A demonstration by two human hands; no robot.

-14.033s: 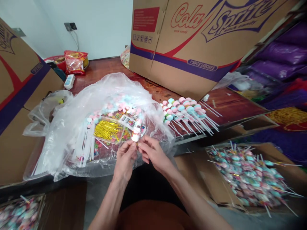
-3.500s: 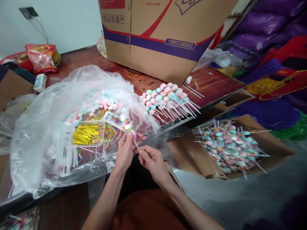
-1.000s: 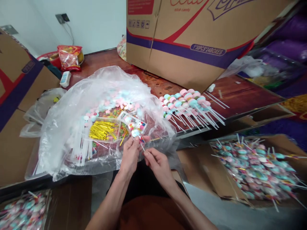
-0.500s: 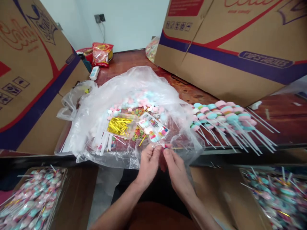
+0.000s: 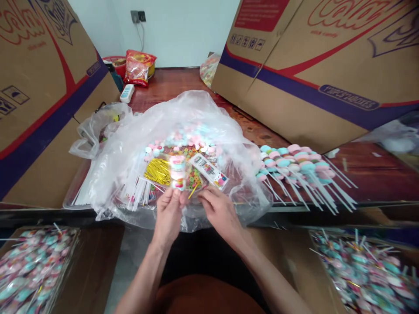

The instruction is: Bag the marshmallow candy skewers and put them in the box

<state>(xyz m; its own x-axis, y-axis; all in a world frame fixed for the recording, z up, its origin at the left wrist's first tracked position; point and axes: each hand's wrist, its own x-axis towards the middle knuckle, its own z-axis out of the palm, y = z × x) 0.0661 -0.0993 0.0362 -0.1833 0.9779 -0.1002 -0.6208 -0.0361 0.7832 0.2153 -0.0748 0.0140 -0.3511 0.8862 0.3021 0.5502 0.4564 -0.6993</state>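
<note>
Upright in my left hand (image 5: 168,213) is a bagged candy stick (image 5: 178,170), its pink, blue and white pieces showing through the wrapper. The fingers pinch it at its lower end. My right hand (image 5: 218,207) is apart from it, fingertips bent together; whether something small is between them is hidden. Just left of those fingertips lies a single gold twist tie (image 5: 194,191). Beyond the hands are a bundle of gold twist ties (image 5: 157,171) and a stack of printed bags (image 5: 209,169). Small ring candies (image 5: 195,178) lie around them.
Clear plastic sheeting (image 5: 196,107) spreads over candies and white sticks (image 5: 135,189). Unwrapped candy sticks (image 5: 297,161) are piled at right. Large cartons (image 5: 294,87) stand on both sides. Below the table edge, boxes hold wrapped candy sticks (image 5: 39,266) (image 5: 373,270).
My hands were together at the candy stick's lower end and have separated. The left has moved left with the candy stick, now upright; the right has let go of it, close to the single twist tie.
</note>
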